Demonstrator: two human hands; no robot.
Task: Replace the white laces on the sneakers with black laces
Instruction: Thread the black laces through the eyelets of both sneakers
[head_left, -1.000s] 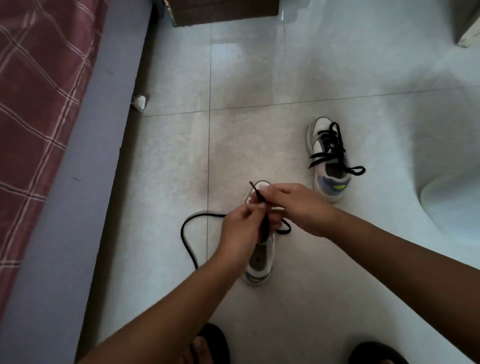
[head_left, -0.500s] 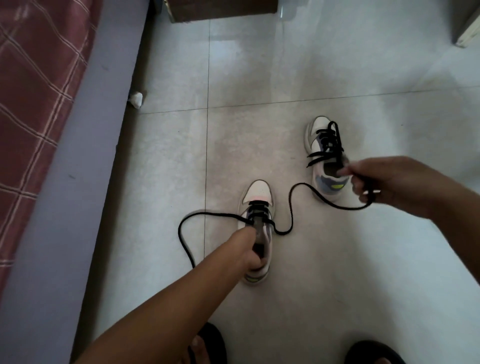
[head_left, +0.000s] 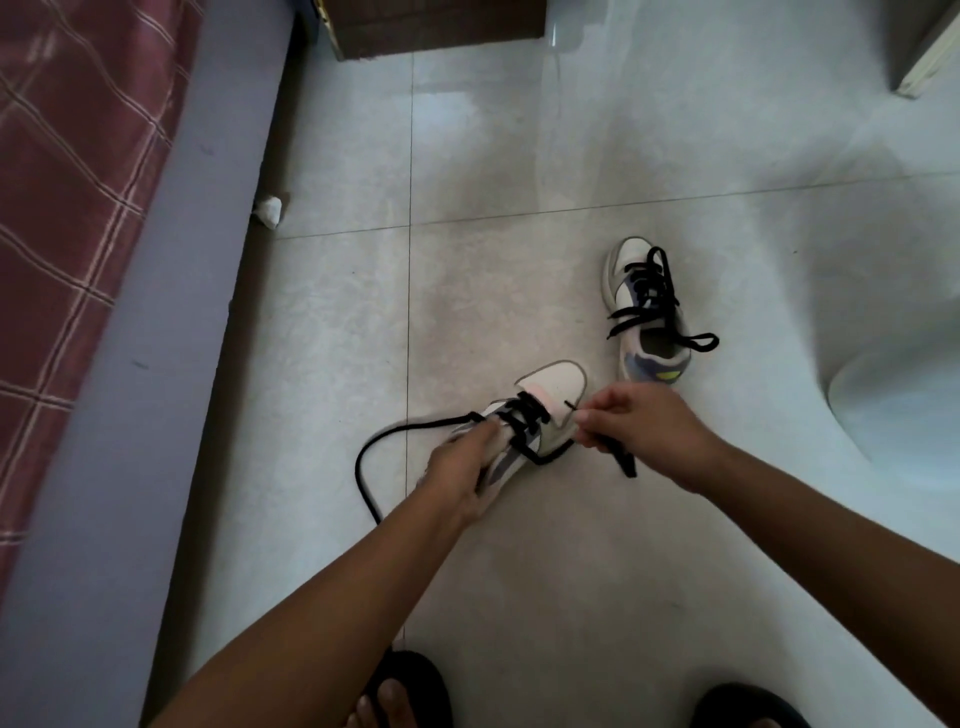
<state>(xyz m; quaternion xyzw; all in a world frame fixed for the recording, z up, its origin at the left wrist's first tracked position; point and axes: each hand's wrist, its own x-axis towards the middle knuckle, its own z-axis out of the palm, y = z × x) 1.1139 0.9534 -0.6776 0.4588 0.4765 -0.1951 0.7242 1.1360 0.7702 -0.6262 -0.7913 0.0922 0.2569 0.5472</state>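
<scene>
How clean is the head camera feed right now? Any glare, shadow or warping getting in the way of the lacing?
Head view: dim, soft light; pale glare on the floor tiles near the top, away from the work. Wide-angle bending curves the bed edge and the tile lines. Both forearms look dark and underlit. The left hand hides part of the near sneaker; the black lace and right hand read sharply enough.

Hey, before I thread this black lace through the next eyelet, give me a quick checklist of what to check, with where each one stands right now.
1. Near sneaker steadied: ok, left hand grips its side.
2. Lace end in hand: ok, right hand pinches the black lace, with a short tail hanging below.
3. Tip aimed at the next eyelet: cannot tell, too small.
4. Other lace half free: ok, it loops loose on the floor to the left.
5. Far sneaker done: ok, black-laced though untied.
</scene>
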